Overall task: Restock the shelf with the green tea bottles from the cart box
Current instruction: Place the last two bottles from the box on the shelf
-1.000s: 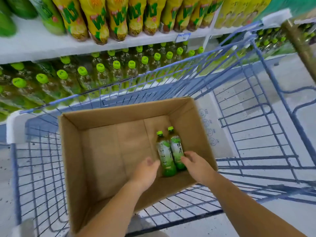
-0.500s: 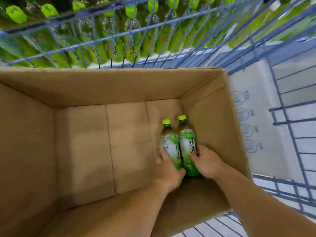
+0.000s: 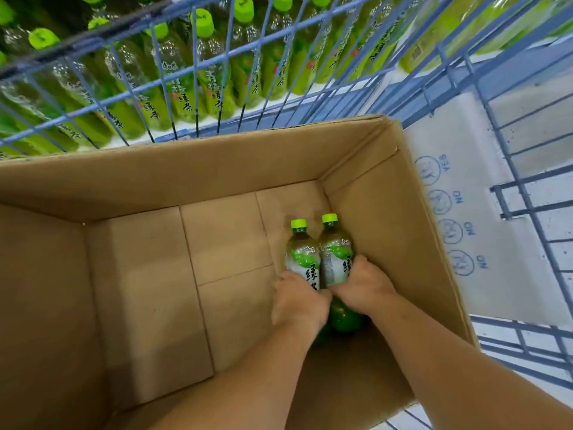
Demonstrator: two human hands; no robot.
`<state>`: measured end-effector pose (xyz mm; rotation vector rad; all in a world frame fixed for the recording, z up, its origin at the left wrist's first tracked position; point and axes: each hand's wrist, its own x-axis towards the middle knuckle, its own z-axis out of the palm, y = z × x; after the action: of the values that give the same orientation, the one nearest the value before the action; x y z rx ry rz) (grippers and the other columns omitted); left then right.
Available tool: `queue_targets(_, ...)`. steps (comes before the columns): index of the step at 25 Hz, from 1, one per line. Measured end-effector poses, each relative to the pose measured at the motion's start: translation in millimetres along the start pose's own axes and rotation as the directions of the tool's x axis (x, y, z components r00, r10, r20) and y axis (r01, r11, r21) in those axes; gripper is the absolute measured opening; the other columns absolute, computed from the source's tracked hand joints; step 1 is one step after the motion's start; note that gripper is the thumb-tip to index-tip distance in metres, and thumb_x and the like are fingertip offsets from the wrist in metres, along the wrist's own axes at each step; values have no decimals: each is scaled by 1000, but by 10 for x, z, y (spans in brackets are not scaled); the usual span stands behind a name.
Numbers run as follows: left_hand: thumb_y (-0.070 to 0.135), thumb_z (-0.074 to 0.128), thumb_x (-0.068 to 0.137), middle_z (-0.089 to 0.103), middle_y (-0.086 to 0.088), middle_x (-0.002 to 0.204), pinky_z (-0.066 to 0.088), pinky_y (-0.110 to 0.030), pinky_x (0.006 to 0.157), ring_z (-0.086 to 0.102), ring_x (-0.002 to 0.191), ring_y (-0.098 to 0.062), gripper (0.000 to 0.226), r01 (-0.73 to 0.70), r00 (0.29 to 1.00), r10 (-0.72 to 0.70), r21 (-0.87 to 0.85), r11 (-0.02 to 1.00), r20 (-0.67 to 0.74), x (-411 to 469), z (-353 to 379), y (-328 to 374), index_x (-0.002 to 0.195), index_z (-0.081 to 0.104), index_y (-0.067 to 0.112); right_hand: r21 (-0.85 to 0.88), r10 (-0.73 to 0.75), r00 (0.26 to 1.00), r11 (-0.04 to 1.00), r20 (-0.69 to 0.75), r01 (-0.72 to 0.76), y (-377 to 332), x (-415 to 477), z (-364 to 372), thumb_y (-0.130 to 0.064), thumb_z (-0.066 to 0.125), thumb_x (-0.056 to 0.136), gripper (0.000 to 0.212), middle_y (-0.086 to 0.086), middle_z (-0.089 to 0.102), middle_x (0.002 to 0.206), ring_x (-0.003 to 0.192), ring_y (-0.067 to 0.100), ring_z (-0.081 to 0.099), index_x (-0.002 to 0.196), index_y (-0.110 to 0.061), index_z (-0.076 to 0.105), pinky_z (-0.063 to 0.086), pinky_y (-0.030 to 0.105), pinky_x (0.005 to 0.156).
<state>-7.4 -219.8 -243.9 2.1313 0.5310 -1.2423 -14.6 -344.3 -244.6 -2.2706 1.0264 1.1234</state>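
Two green tea bottles lie side by side on the floor of the open cardboard box [image 3: 186, 181], against its right wall, lime caps pointing away from me. My left hand [image 3: 299, 301] is wrapped around the lower body of the left bottle [image 3: 302, 259]. My right hand [image 3: 361, 285] grips the right bottle [image 3: 335, 249] the same way. The bottles' bases are partly hidden under my hands. Both forearms reach down into the box from the lower edge of the view.
The box sits in a blue wire cart [image 3: 217, 72]. Beyond the cart's front grid, a white shelf holds rows of green tea bottles [image 3: 210, 88] with lime caps. A white printed sheet [image 3: 465, 212] lies on the cart to the right of the box.
The view has dropped closer into the box. My hands went from hovering at the bottles' bases to closing around both bottles, which rest in the same spot.
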Motion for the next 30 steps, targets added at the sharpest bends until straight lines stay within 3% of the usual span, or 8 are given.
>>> queue_targets(4,42,81,54,67,-3,103,60,-34,72,68,87,-23,68,29,998,-25,-83,996,53,115,-97,-91,114,56,21,152,13,993,988,114,-31,-66,2,62,-35,80,57,50,0,72,103,92,19,68,105,-22,70,57,35,85)
queue_targets(7,30,81,69,67,1,98,44,-17,43,63,77,-13,52,-17,995,23,-67,998,92,121,-215,-234,115,59,21,254,28,993,966,113,-56,-77,13,166,-40,81,45,68,0,71,105,94,19,68,110,-22,66,57,37,88)
queue_targets(8,27,80,71,68,1,96,42,-17,40,63,74,-12,47,-37,994,43,-58,998,97,122,-267,-295,113,60,21,281,44,995,957,94,-69,-93,-30,162,-40,82,46,72,1,69,107,96,21,67,112,-20,62,56,36,87)
queue_targets(11,26,78,74,69,1,85,46,-19,51,66,70,-12,31,-89,991,94,-50,995,100,59,-488,-423,101,64,20,355,86,996,930,38,-94,-111,-231,73,-27,85,64,63,5,61,109,102,27,62,115,-15,50,52,35,85)
queue_targets(15,29,77,72,69,-1,89,51,-26,66,65,78,-16,32,-150,987,152,-52,987,43,-280,-895,-447,98,62,19,459,31,999,888,-20,-19,-136,-702,-142,-26,83,64,61,8,63,105,99,29,63,113,-12,50,55,46,89)
queue_targets(19,32,77,71,70,2,86,57,-35,80,68,82,-19,24,-217,976,218,-47,975,23,-926,-1430,-338,85,60,21,593,10,996,804,-92,47,-261,-1479,-417,-26,80,73,52,5,62,103,95,23,63,114,-14,51,55,41,85)
queue_targets(25,40,78,70,71,9,90,50,-28,66,65,79,-7,31,-370,928,371,-29,929,22,-1959,-2374,-221,94,64,26,681,-24,980,715,-198,155,-606,-2734,-704,-26,79,78,41,5,64,102,90,18,64,108,-17,52,56,41,81)
queue_targets(30,37,81,69,67,11,93,52,-32,71,65,82,-7,38,-502,865,500,-42,864,-43,-2634,-3118,-241,98,58,30,649,-127,943,697,-307,305,-1055,-3579,-899,-26,76,80,42,2,63,101,90,18,63,113,-19,51,55,39,76)
